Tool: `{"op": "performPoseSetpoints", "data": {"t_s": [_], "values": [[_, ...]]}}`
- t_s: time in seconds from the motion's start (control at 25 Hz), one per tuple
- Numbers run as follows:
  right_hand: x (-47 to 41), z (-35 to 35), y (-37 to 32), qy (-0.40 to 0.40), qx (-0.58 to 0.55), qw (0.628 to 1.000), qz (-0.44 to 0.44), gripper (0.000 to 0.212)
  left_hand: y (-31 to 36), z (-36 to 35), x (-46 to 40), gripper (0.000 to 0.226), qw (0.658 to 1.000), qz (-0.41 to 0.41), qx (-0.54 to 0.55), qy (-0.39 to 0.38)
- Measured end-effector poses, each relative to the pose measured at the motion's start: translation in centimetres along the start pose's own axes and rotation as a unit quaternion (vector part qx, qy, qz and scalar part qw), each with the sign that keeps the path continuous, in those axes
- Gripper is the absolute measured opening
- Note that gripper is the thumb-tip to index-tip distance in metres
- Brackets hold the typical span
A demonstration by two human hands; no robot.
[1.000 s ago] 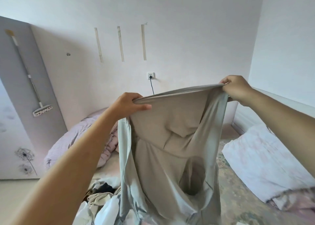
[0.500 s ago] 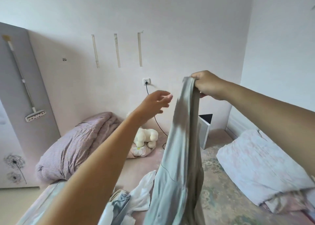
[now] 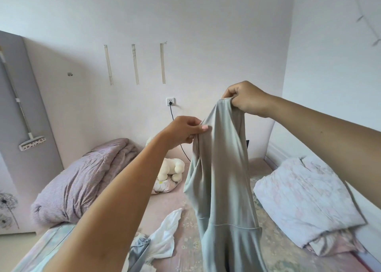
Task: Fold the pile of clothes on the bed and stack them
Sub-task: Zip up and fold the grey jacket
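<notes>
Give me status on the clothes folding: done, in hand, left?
Done: no folded stack in view. In hand: the grey-green garment hangs unfolded, right hand gripping its top, left hand pinching its edge lower down. Left: white garment and a denim piece lie loose on the bed.

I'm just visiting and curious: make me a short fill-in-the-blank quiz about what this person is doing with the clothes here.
1. The right hand grips the top of a grey-green garment that hangs ____ the bed.
2. The left hand pinches the garment's ____ edge, lower than the right hand.
3. A cream plush toy lies between the striped duvet and the ____ garment.
4. A black cable runs down from the wall ____.

Missing words: above; left; hanging; socket
</notes>
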State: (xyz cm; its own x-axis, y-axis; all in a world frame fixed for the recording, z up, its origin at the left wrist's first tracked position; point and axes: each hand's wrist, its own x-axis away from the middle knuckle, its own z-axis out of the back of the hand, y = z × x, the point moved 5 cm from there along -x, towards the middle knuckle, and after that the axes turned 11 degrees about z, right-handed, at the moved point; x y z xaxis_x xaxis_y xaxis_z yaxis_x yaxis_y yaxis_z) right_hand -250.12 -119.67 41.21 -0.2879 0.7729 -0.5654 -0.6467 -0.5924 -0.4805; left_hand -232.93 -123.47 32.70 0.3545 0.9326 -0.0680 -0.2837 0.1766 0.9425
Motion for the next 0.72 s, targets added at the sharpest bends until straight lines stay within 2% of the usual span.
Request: {"op": "performPoseSetpoints", "data": {"t_s": [0.16,0.36,0.44,0.52,0.56,0.72], "values": [[0.4,0.3,-0.1,-0.026,-0.019,0.999,0.000,0.032,0.6,0.5,-0.1,0.025,0.990,-0.069,-0.072,0.096],[1.3,1.0,0.4,-0.075,-0.075,0.994,-0.019,0.031,1.9,0.2,0.1,0.016,0.976,-0.128,-0.101,0.143],[1.6,1.2,0.5,-0.099,-0.090,0.991,-0.030,0.027,2.4,-0.1,0.0,0.014,0.954,-0.135,-0.196,0.183],[1.9,1.3,0.6,-0.118,-0.105,0.986,-0.046,0.023,3.1,-0.2,0.3,0.018,0.914,-0.134,-0.303,0.236],[2.0,1.5,0.7,-0.122,-0.112,0.985,-0.053,0.023,3.3,-0.2,0.4,0.022,0.910,-0.138,-0.302,0.247],[2.2,2.9,0.9,-0.083,-0.141,0.984,-0.064,0.023,3.6,-1.0,0.7,0.023,0.979,-0.116,-0.083,0.146]]}}
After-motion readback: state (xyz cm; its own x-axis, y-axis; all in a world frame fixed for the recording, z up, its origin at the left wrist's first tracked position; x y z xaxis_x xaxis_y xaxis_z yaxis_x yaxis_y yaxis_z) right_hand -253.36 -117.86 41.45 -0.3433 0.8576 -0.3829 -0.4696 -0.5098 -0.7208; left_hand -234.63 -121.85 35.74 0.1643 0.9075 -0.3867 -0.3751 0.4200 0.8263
